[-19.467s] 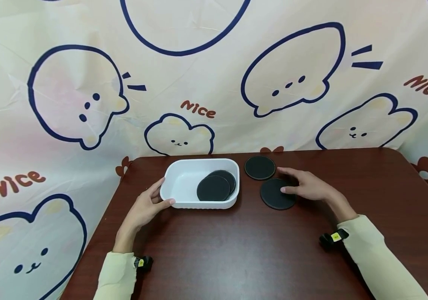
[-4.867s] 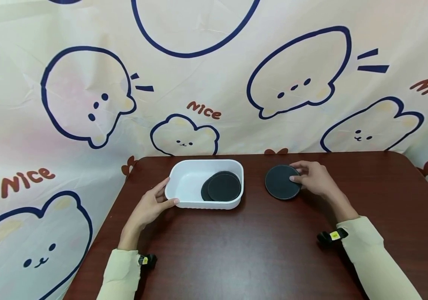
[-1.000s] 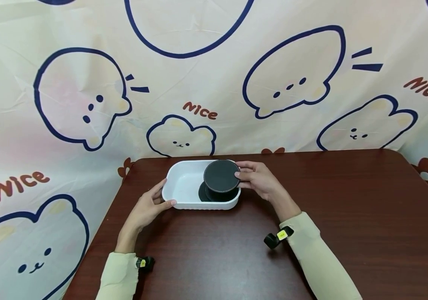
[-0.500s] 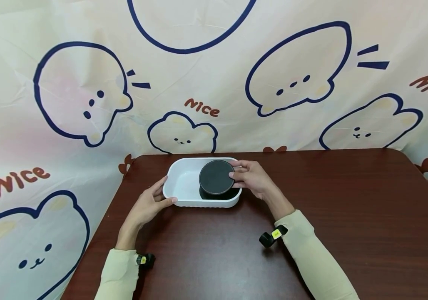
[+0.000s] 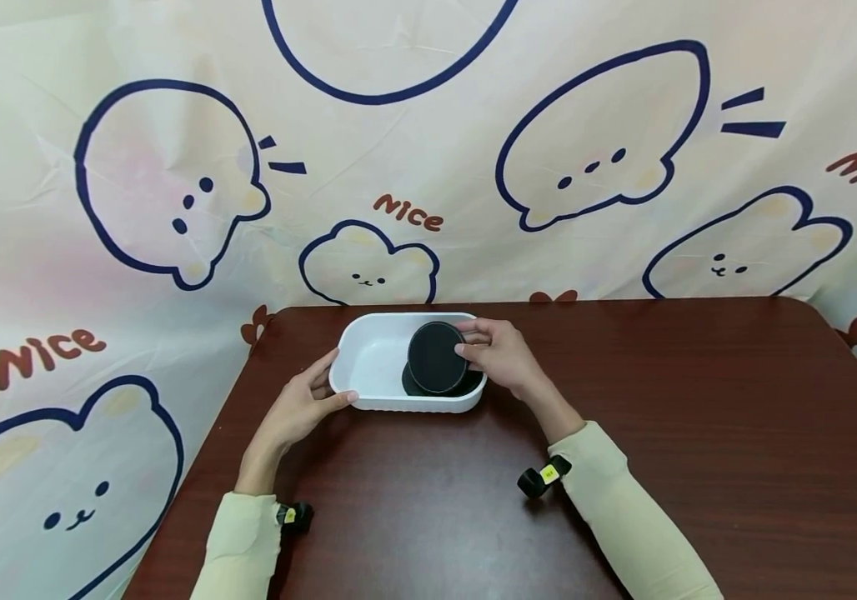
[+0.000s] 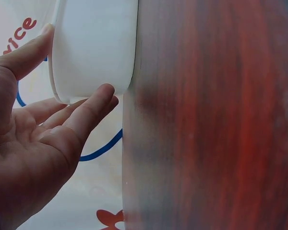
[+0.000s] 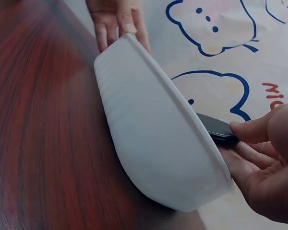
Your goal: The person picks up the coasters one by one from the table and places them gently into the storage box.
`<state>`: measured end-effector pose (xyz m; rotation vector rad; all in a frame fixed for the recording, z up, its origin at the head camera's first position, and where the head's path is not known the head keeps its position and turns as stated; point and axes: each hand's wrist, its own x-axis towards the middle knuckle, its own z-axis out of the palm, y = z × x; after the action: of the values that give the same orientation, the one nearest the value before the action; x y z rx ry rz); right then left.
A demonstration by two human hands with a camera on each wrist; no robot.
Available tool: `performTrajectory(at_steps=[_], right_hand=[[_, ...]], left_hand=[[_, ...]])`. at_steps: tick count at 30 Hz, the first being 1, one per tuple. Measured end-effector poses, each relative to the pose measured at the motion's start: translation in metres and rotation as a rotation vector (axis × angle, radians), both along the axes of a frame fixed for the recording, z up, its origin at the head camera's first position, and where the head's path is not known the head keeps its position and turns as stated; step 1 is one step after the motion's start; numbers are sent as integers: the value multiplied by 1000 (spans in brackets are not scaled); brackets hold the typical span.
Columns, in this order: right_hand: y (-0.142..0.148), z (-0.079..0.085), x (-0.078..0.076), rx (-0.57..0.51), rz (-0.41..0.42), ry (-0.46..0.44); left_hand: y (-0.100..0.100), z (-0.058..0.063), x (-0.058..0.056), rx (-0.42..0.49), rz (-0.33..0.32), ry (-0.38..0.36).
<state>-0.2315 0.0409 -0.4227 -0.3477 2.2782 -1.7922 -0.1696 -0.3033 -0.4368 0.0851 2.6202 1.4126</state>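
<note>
A white plastic basin (image 5: 372, 367) with rounded corners stands near the table's far edge. My left hand (image 5: 297, 408) holds its left end, thumb over the front rim; in the left wrist view the fingers (image 6: 93, 108) lie against the end wall. Between thumb and fingers, my right hand (image 5: 507, 358) pinches a round black coaster (image 5: 436, 358) by its right edge. That coaster is tilted, inside the basin's right half. Beneath it, another black coaster (image 5: 411, 383) shows partly on the basin floor; any others there are hidden. The held coaster (image 7: 218, 129) peeks over the rim in the right wrist view.
The dark brown wooden table (image 5: 428, 492) reaches toward the person and to the right. A cloth backdrop (image 5: 466, 150) with cartoon bears hangs right behind the table's far edge.
Two coasters once lay right of the basin; none lie there now. My right hand carried the last one left over the basin, then lowered and tilted it. The left hand kept its hold.
</note>
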Motion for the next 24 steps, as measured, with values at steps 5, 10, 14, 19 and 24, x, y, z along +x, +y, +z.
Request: performTrajectory(at_steps=[5, 10, 14, 19, 24], right_hand=[[3, 5, 6, 234, -56, 254], [14, 11, 8, 253, -75, 322], [29, 17, 8, 256, -94, 322], [53, 26, 8, 280, -129, 316], [79, 30, 10, 333, -151, 321]], left_hand=[[1, -3, 0, 8, -5, -10], [2, -3, 0, 2, -8, -14], [2, -1, -1, 0, -14, -6], [2, 0, -2, -9, -20, 2], [0, 1, 0, -34, -9, 6]])
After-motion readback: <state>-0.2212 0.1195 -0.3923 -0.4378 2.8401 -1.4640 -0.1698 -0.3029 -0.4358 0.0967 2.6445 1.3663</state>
